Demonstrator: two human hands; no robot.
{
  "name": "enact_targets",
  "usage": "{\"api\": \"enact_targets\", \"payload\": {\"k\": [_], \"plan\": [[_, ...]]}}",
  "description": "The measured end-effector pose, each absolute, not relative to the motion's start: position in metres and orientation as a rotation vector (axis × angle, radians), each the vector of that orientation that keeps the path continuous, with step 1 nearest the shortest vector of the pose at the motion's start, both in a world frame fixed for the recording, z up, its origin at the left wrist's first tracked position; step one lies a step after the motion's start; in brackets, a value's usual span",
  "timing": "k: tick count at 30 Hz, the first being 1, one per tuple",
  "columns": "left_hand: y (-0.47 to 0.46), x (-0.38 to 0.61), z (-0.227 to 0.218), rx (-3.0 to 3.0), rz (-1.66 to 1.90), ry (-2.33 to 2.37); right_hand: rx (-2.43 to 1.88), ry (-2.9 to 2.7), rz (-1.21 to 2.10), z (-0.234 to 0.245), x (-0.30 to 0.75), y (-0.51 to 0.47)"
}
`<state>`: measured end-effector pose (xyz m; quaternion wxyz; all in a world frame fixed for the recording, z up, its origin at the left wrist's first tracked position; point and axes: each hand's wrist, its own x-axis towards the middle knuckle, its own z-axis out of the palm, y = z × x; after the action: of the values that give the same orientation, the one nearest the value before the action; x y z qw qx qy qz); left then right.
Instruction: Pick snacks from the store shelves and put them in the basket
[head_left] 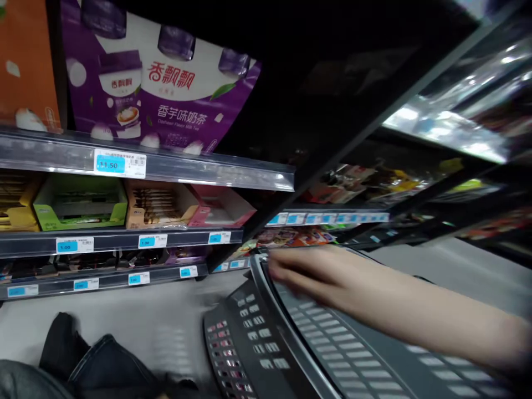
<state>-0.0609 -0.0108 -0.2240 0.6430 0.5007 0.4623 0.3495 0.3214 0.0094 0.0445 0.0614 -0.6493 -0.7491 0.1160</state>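
My right hand (pixel 307 271) reaches in from the right, smeared by motion. Its fingers are closed at the far corner of a grey plastic shopping basket (pixel 260 316), with the thumb side over the inner wall. The basket is tilted in view, and slots run through its walls. Its visible inside shows only slotted wall, and its lower part runs out of the frame. My left hand is not in view. Dark trousers (pixel 114 363) and a grey sleeve or garment (pixel 29 379) show at the bottom left.
Store shelves stand ahead, with a purple milk tea package (pixel 178 105) and an orange package (pixel 27 72) on top. Below are a green box (pixel 78 216), an orange-tan box (pixel 135 216) and a pink box (pixel 224 208). More packaged snacks (pixel 390 183) line the right; pale floor (pixel 158 321) lies below.
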Motion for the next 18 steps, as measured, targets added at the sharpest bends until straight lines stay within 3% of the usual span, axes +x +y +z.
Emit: {"api": "enact_targets", "payload": {"k": [3, 5, 11, 18], "plan": [[-0.004, -0.087, -0.227, 1.290, 0.766, 1.160, -1.813, -2.652, -0.290, 0.029, 0.259, 0.072], [-0.004, -0.093, -0.233, 1.389, 0.724, 1.190, -1.786, -2.649, -0.435, 0.005, 0.227, 0.117], [-0.004, -0.107, -0.251, 1.413, 0.761, 1.154, -1.817, -2.556, -0.536, -0.036, 0.198, 0.204], [-0.018, -0.020, -0.236, 1.165, 0.616, 0.812, -1.727, -2.119, -0.630, -0.042, 0.227, 0.190]]}}
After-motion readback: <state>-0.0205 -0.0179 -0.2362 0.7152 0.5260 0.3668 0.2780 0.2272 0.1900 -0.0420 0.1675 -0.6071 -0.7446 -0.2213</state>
